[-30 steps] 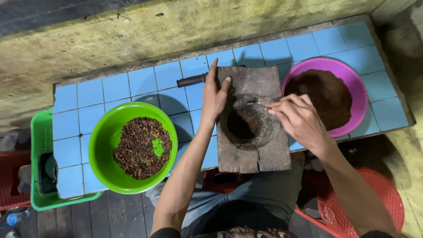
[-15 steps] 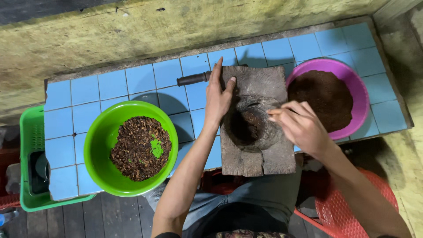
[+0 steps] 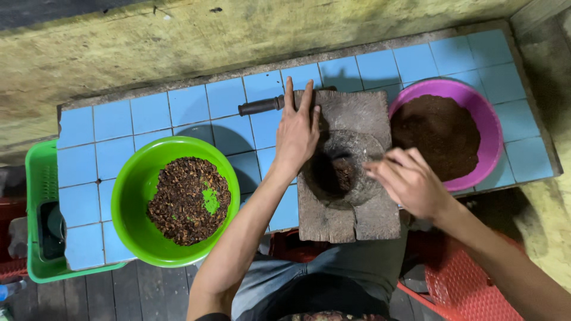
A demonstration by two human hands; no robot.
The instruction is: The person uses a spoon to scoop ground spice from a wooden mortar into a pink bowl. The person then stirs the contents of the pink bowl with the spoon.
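Our right hand (image 3: pixel 410 181), fingers pinched on something unclear, hovers just right of the mortar hollow (image 3: pixel 339 172), while our flat left hand (image 3: pixel 297 131) braces its far-left rim.

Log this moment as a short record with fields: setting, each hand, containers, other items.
setting: blue tiled counter against a rough yellowish wall
left hand: flat, fingers spread, on the worn wooden block with a round hollow
right hand: at the hollow's right rim, fingers pinched; whether it holds anything is unclear
containers: round green plastic bowl of coarse brown bits; round purple plastic bowl of fine brown powder
other items: dark cylindrical handle behind the block; green plastic basket at the counter's left end
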